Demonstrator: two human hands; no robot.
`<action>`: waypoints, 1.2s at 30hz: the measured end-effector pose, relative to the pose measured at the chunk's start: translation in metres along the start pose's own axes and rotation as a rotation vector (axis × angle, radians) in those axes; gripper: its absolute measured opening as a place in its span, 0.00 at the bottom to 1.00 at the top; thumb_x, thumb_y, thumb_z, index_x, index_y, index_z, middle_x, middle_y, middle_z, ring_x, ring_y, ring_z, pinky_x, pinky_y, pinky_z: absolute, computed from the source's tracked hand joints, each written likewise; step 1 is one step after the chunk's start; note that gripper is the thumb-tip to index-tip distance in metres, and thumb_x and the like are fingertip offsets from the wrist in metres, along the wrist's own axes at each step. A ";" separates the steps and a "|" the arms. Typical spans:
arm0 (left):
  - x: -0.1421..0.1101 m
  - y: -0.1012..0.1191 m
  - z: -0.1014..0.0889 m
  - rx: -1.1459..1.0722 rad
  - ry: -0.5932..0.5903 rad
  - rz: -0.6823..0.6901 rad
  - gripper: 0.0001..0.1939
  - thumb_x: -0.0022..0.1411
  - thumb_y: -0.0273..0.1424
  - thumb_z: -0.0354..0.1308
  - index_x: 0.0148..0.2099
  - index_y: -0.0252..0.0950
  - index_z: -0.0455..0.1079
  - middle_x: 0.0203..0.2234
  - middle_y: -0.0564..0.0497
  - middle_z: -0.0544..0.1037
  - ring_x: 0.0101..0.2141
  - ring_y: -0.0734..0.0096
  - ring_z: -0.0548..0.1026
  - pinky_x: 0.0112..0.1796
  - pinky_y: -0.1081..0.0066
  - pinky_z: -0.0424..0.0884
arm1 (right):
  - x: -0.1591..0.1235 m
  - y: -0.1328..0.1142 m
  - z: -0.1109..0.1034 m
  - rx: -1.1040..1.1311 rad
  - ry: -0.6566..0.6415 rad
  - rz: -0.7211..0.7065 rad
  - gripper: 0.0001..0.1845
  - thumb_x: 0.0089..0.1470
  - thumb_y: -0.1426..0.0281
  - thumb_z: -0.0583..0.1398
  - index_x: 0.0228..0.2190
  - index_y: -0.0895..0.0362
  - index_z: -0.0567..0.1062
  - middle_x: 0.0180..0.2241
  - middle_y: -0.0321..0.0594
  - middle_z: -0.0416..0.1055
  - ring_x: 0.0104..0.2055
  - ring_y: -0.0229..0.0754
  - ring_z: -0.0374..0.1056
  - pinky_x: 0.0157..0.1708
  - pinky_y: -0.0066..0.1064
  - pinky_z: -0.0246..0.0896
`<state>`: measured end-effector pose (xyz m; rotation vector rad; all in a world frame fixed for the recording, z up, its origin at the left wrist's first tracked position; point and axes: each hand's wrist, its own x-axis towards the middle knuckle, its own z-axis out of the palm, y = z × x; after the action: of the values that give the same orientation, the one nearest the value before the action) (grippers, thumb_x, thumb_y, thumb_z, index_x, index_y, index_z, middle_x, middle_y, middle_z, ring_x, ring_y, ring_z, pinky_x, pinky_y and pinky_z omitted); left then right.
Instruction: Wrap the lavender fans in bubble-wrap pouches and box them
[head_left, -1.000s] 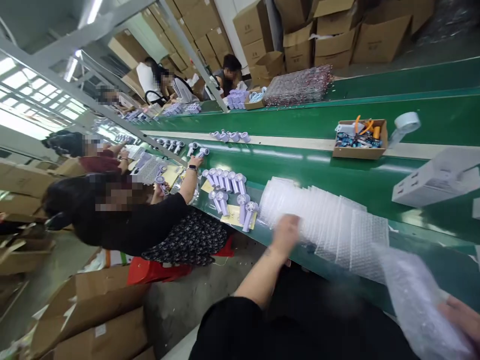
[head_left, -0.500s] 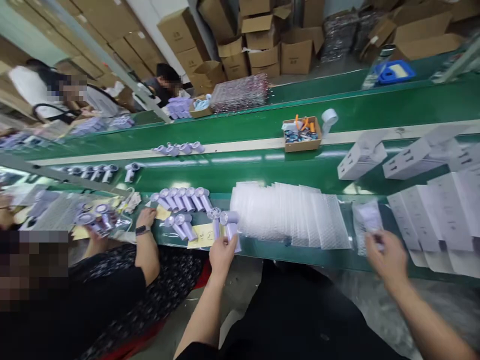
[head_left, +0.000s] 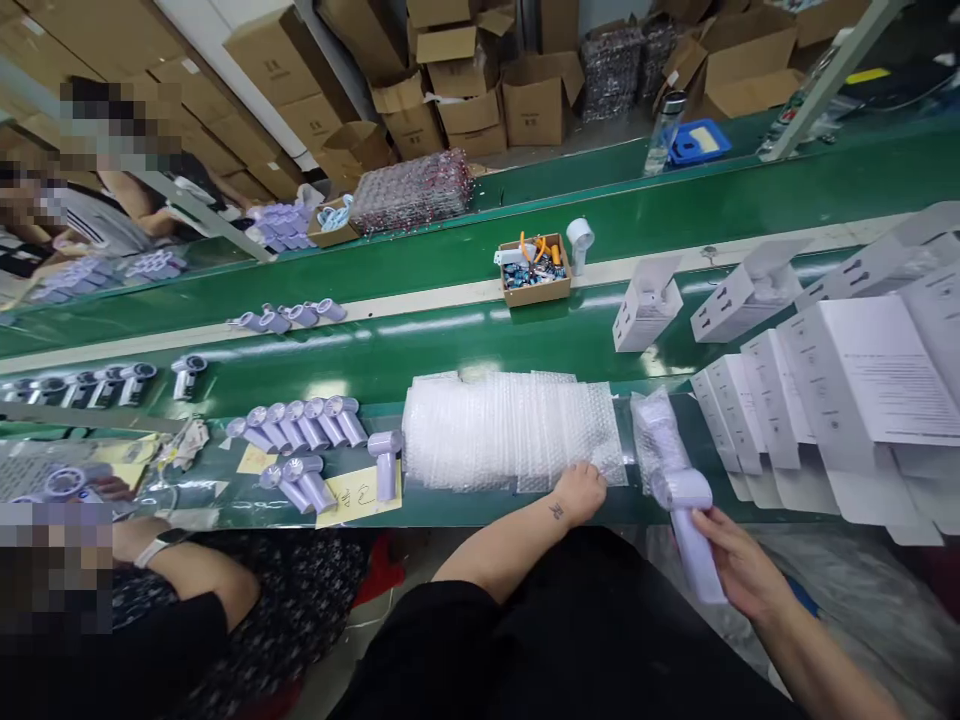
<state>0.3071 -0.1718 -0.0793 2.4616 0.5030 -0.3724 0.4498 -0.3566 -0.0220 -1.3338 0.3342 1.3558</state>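
Observation:
My right hand [head_left: 731,560] grips a lavender handheld fan [head_left: 694,550] by its handle, tilted in front of the bench edge. Behind the fan's head lies a bubble-wrapped piece [head_left: 654,425] on the bench. My left hand [head_left: 581,490] is at the near right edge of a spread row of clear bubble wrap bags [head_left: 480,430], its fingers curled on the end bag. Left of the bags, another lavender fan [head_left: 385,465] rests on a yellow note [head_left: 345,500] with handwriting. More lavender fans [head_left: 304,425] lie in rows farther left.
Open white printed boxes [head_left: 814,370] lean in a row at right, with others [head_left: 646,310] on the green conveyor [head_left: 420,350]. A small carton [head_left: 536,290] of parts and a white fan [head_left: 579,240] stand behind. A co-worker's arm [head_left: 195,565] is at left.
My left hand has left the fans by the yellow note and moved right to the bags. A fan is now in my right hand, which was at the wrapped piece. The view has shifted right.

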 end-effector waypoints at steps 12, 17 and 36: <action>0.005 0.017 -0.049 -0.849 0.106 -0.405 0.08 0.57 0.26 0.50 0.37 0.30 0.70 0.22 0.54 0.71 0.23 0.78 0.67 0.27 0.76 0.65 | 0.029 -0.014 0.034 -0.191 -0.302 0.086 0.19 0.44 0.66 0.66 0.40 0.54 0.71 0.26 0.34 0.70 0.22 0.37 0.66 0.24 0.32 0.69; -0.017 0.034 -0.050 -0.683 0.111 -0.273 0.05 0.54 0.25 0.53 0.32 0.33 0.71 0.25 0.54 0.73 0.29 0.74 0.70 0.33 0.74 0.66 | 0.019 -0.016 0.030 -0.227 -0.193 0.073 0.16 0.43 0.66 0.67 0.35 0.54 0.71 0.25 0.32 0.69 0.22 0.36 0.66 0.24 0.33 0.69; -0.012 0.060 -0.061 -0.463 0.150 0.009 0.07 0.58 0.26 0.50 0.37 0.37 0.68 0.33 0.51 0.75 0.36 0.69 0.72 0.40 0.71 0.68 | 0.021 -0.024 0.053 -0.180 -0.064 0.216 0.18 0.39 0.69 0.68 0.29 0.52 0.65 0.19 0.31 0.70 0.20 0.37 0.66 0.19 0.26 0.61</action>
<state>0.3315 -0.1837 0.0025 2.0473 0.5685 -0.0542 0.4491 -0.2958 -0.0105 -1.4297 0.3260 1.6368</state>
